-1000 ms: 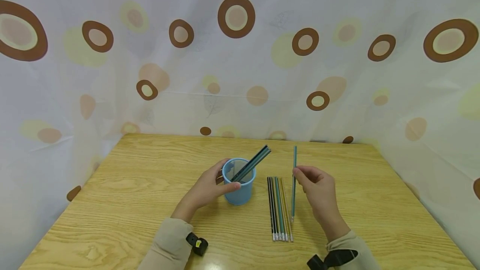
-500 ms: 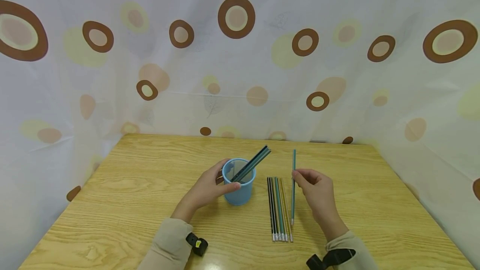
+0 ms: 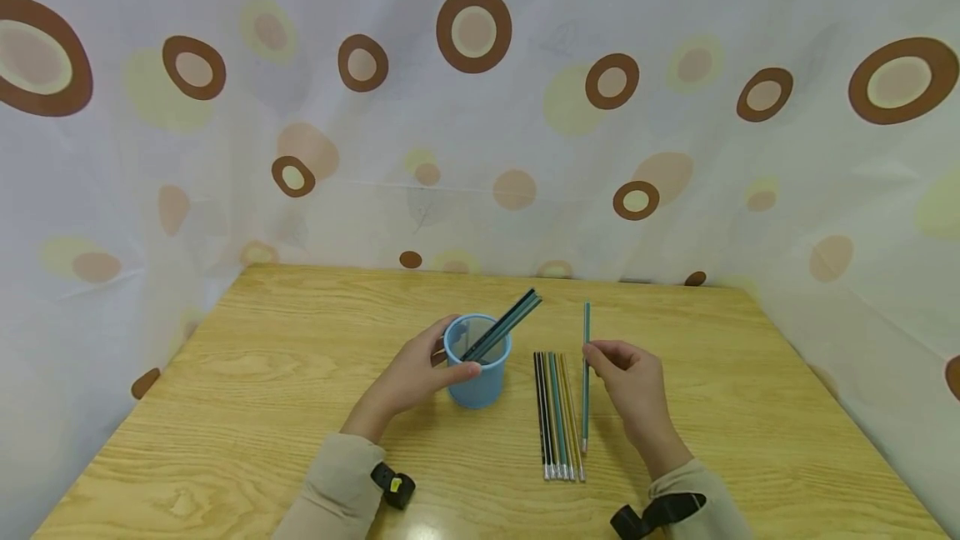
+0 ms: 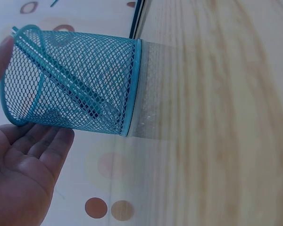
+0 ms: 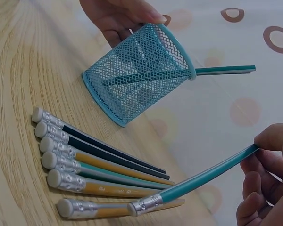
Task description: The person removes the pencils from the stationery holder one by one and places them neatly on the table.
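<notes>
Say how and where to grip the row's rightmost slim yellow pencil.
Probably pinch the slim yellow pencil beside its silver eraser band, from the right and above: it lies flat, splayed there from the neighbouring yellow pencil. The slim teal pencil in the right hand, close on that side, should move first.

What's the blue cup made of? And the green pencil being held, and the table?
Cup: probably painted metal; it's a fine mesh of holes, though plastic is possible.
Held pencil: glossy green paint, perhaps over wood, which is hidden; its crimped, shiny silver band looks metal.
Table: wood or wood-look laminate, smooth, with grain lines.
</notes>
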`<state>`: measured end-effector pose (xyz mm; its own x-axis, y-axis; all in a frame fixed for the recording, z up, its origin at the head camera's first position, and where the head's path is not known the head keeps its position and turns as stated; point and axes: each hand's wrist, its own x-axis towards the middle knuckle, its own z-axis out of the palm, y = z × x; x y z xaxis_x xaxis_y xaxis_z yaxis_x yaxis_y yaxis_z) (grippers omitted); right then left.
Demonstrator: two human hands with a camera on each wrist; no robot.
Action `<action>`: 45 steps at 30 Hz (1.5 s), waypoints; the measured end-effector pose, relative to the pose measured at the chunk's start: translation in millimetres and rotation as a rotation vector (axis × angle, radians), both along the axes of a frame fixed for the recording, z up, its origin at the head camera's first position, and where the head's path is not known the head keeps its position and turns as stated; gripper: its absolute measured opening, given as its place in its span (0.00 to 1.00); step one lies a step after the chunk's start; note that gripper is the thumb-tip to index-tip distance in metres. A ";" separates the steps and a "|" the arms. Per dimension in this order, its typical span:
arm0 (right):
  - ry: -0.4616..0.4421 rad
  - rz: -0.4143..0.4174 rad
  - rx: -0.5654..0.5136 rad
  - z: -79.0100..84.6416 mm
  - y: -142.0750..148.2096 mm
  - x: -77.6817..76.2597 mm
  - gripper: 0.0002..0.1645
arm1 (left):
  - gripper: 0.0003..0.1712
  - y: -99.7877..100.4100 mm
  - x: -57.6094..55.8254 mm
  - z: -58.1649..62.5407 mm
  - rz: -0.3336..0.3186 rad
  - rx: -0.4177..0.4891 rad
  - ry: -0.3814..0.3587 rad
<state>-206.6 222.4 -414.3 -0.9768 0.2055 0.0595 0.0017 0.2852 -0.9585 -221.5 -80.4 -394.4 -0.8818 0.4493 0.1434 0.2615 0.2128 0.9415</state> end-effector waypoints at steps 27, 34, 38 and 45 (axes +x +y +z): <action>-0.045 -0.002 0.051 -12.6 1.9 -5.4 0.25 | 0.45 -1.2 -0.6 -1.5 0.000 -0.015 0.002; -0.059 -0.002 0.068 -14.9 2.5 -6.8 0.24 | 0.45 -0.7 -0.9 -2.0 0.004 -0.017 0.005; -0.077 -0.003 0.084 -15.6 2.9 -6.6 0.23 | 0.45 -0.4 0.1 -0.4 0.001 -0.015 0.006; -0.096 -0.010 0.106 -18.6 4.5 -7.4 0.21 | 0.46 -1.7 -9.0 -14.5 -0.002 -0.013 0.013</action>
